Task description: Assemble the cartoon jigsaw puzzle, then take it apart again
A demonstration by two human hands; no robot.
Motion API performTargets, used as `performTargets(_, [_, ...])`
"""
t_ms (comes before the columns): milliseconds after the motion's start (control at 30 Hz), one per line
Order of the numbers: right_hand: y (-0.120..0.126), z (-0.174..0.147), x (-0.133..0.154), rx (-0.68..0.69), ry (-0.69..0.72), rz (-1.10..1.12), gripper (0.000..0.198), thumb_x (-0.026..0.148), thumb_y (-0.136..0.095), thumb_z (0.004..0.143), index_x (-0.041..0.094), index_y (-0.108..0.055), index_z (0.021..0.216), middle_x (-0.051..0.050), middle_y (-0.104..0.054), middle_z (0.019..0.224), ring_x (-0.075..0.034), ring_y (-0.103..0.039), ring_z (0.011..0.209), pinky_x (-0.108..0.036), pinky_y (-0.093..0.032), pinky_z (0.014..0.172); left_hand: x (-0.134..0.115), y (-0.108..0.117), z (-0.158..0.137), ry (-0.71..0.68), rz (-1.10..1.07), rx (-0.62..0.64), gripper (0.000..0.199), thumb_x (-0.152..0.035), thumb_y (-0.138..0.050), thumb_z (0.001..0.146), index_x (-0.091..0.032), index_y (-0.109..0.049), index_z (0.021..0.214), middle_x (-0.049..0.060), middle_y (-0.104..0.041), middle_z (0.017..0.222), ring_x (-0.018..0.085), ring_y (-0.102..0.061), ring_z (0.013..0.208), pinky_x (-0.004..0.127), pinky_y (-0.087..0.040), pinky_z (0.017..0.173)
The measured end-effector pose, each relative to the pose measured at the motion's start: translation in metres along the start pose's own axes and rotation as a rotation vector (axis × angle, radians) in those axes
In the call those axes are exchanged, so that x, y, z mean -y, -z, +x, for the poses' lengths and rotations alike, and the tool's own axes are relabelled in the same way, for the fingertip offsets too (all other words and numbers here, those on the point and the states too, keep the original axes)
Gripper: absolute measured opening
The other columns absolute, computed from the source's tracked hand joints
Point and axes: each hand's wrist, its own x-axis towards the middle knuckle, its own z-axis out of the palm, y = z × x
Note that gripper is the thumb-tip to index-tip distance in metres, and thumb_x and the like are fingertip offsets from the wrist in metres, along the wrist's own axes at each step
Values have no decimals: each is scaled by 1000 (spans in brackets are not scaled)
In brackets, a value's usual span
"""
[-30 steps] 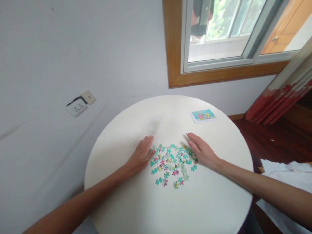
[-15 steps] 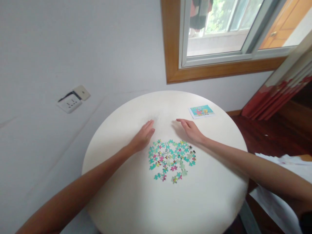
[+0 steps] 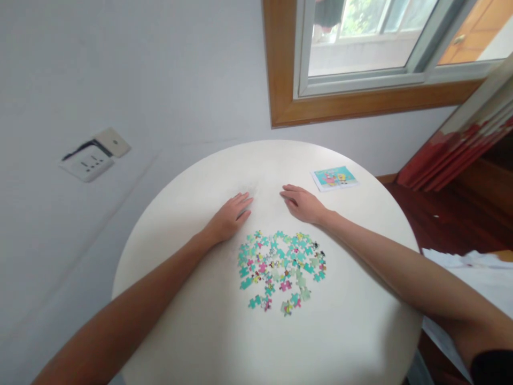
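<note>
Loose jigsaw puzzle pieces (image 3: 276,262), mostly teal with some pink, yellow and pale green, lie spread in a patch on the round white table (image 3: 192,331). My left hand (image 3: 230,216) rests palm down just beyond the patch's upper left, fingers stretched out and thumb apart, holding nothing. Beyond the patch on the other side, my right hand (image 3: 302,203) lies on the tabletop, its fingers extended toward the left and nothing in them. Between the two hands is a gap of bare white surface. A teal picture card (image 3: 334,178) with cartoon figures lies past my right hand.
A wall with a socket (image 3: 88,162) borders the table's left and far sides. A wood-framed window (image 3: 282,101) is above the far edge. At the right are a red and cream curtain (image 3: 436,160) and white papers (image 3: 476,278) beside the table.
Both hands have turned flatter onto the table, and the left fingers have spread a little. My view has shifted slightly. The puzzle pieces and the card keep their arrangement.
</note>
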Motion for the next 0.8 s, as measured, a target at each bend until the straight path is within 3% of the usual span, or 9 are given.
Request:
performTargets(367, [4,-1,-7,30,51,6,39,18,-45,90,18,-63,125,-10,-55,140,-26,-46,133,-46,-37,113,1,8,-4,-6,-172,-68,43,-40,-44,95,-15,-64,123,9,-57,137,25,-46,133,43,-33,116])
performTargets(567, [5,-3,-7,49,52,-11,40,19,-44,91,13,-62,127,-14,-54,141,-28,-45,134,-47,-37,113,-7,9,-5,28,-279,-166,34,-34,-53,91,-14,-71,111,10,-66,124,24,-59,120,41,-41,110])
performTargets(800, [6,-3,-11,62,66,-3,42,20,-46,91,13,-61,129,-14,-53,142,-28,-45,134,-47,-37,113,-11,10,-4,-59,-319,-188,23,-30,-62,87,-18,-73,103,8,-72,110,22,-66,104,38,-49,98])
